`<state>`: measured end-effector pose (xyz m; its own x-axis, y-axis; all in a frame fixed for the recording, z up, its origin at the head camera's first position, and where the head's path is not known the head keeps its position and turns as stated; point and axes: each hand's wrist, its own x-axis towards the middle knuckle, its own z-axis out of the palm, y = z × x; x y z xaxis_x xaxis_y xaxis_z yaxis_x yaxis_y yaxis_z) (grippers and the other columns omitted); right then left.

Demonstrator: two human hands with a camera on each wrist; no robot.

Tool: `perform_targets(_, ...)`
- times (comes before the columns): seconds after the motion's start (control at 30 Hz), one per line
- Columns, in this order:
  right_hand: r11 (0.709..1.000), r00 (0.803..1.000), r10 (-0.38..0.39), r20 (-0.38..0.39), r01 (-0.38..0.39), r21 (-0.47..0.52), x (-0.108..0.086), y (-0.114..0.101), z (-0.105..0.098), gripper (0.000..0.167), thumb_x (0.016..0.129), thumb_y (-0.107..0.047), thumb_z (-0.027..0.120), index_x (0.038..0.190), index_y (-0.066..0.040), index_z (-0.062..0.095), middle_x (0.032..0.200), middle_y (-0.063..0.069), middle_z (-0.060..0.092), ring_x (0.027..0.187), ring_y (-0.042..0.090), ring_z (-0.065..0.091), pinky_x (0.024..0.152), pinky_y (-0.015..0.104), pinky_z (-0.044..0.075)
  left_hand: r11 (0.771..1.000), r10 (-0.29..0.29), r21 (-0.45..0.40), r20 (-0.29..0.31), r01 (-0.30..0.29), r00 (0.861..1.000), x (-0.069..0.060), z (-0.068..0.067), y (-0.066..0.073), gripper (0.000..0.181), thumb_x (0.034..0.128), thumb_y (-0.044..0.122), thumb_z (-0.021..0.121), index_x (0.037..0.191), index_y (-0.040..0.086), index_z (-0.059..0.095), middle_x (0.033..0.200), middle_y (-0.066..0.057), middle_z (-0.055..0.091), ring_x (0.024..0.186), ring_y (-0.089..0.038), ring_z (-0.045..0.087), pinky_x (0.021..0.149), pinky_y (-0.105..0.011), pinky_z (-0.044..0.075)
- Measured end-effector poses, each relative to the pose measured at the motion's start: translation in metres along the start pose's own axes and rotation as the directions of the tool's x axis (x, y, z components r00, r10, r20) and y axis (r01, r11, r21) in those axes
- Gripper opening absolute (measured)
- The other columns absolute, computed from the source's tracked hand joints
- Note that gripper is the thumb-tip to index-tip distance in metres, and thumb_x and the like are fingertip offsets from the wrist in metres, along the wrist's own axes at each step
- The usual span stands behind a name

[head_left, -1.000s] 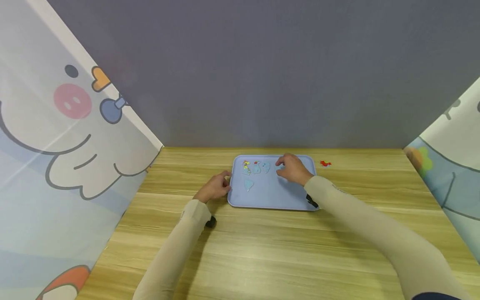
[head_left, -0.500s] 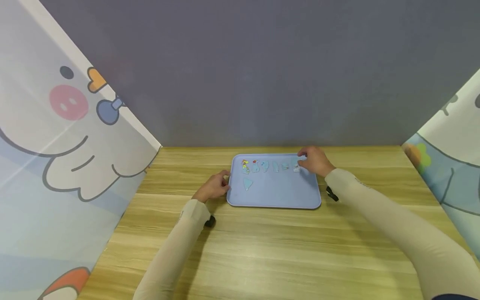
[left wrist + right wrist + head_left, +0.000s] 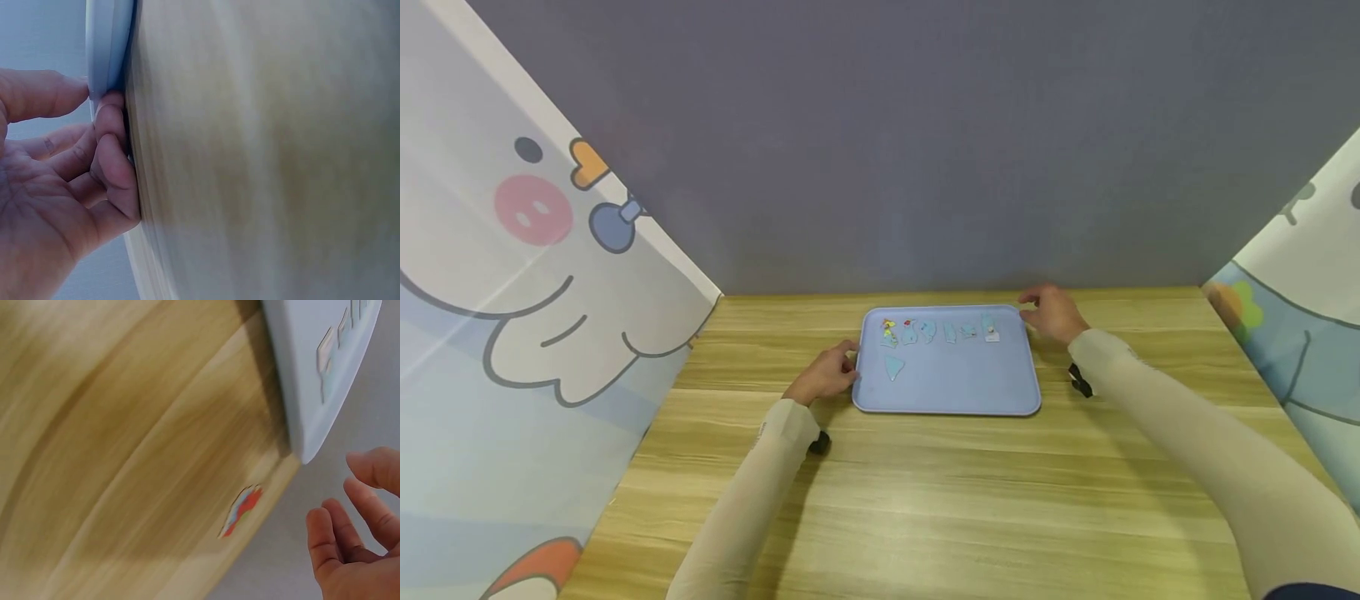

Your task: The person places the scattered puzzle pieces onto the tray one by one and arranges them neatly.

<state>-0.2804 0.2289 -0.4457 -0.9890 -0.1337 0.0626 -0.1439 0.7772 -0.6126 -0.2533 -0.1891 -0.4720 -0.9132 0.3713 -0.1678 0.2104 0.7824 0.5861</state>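
Note:
A light blue tray (image 3: 955, 393) lies on the table, holding several flat, thin cut-out pieces. Along its far side runs a row, from a yellow-topped piece (image 3: 889, 330) to a pale blue piece with a white base (image 3: 991, 328). Below the row's left end sits a blue triangular piece (image 3: 894, 367). My left hand (image 3: 827, 372) pinches the tray's left rim, thumb above and fingers curled against the side. Past the tray's far right corner, my right hand (image 3: 1054, 316) hovers with relaxed fingers and nothing in them. Near it, a small red piece (image 3: 242, 511) rests on the table.
The wooden table (image 3: 940, 500) extends in front of the tray and to both sides. A grey panel (image 3: 925, 150) stands behind its far edge. Cartoon-printed sheets (image 3: 550, 292) flank the table left and right.
My right hand has moved rightward from above the tray to beyond its right edge, uncovering the pieces at the row's right end. The red piece is now hidden in the head view. The left hand stays.

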Motion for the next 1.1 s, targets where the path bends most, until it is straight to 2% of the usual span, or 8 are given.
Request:
perform_targets(0.27,1.000,1.000,-0.021,-0.001,0.021,0.003,-0.004,0.015,-0.005,0.032,0.085,0.001,0.061,0.116,0.012,0.059,0.117,0.029,0.056,0.106,0.046,0.051,0.087,0.053,0.042,1.000,-0.002,-0.004,-0.002,0.002,1.000,0.000,0.001,-0.001,0.045,0.0886,0.006,0.063,0.130,0.005,0.046,0.090,-0.010,0.064,0.076,-0.019,0.059,0.070,-0.033,0.049)
perform_targets(0.53,0.997,0.999,-0.026,0.040,0.029,-0.078,-0.004,0.030,-0.005,0.037,0.077,0.005,0.063,0.114,0.011,0.060,0.123,0.032,0.051,0.108,0.045,0.051,0.092,0.053,0.039,1.000,-0.002,0.005,0.000,0.002,1.000,0.001,0.001,-0.001,0.045,0.0886,0.006,0.063,0.131,0.004,0.046,0.090,-0.010,0.064,0.077,-0.019,0.059,0.070,-0.033,0.050)
perform_targets(0.7,0.996,0.998,-0.026,0.051,0.031,-0.088,-0.004,0.036,-0.005,0.035,0.075,0.007,0.061,0.109,0.010,0.063,0.115,0.031,0.055,0.094,0.041,0.056,0.085,0.052,0.043,1.000,0.008,0.010,-0.002,-0.008,1.000,0.000,0.000,0.000,0.046,0.0882,0.006,0.063,0.130,0.003,0.046,0.090,-0.011,0.064,0.078,-0.020,0.060,0.071,-0.034,0.049)
perform_targets(0.9,0.998,0.998,-0.004,0.061,0.008,-0.069,-0.002,0.041,-0.002,0.033,0.075,0.009,0.062,0.108,0.010,0.063,0.105,0.027,0.060,0.094,0.039,0.056,0.085,0.050,0.043,1.000,0.010,0.018,0.005,-0.010,1.000,0.000,0.000,0.001,0.045,0.0884,0.006,0.063,0.130,0.003,0.045,0.090,-0.011,0.064,0.078,-0.020,0.060,0.072,-0.033,0.049)
perform_targets(1.1,0.998,0.999,-0.001,0.039,0.003,-0.063,-0.003,0.044,0.000,0.028,0.077,0.006,0.064,0.104,0.009,0.065,0.101,0.026,0.062,0.094,0.039,0.056,0.085,0.050,0.042,1.000,0.008,0.009,0.009,-0.008,1.000,0.000,0.000,-0.001,0.046,0.0890,0.007,0.063,0.131,0.003,0.045,0.090,-0.010,0.063,0.078,-0.019,0.060,0.071,-0.034,0.049)
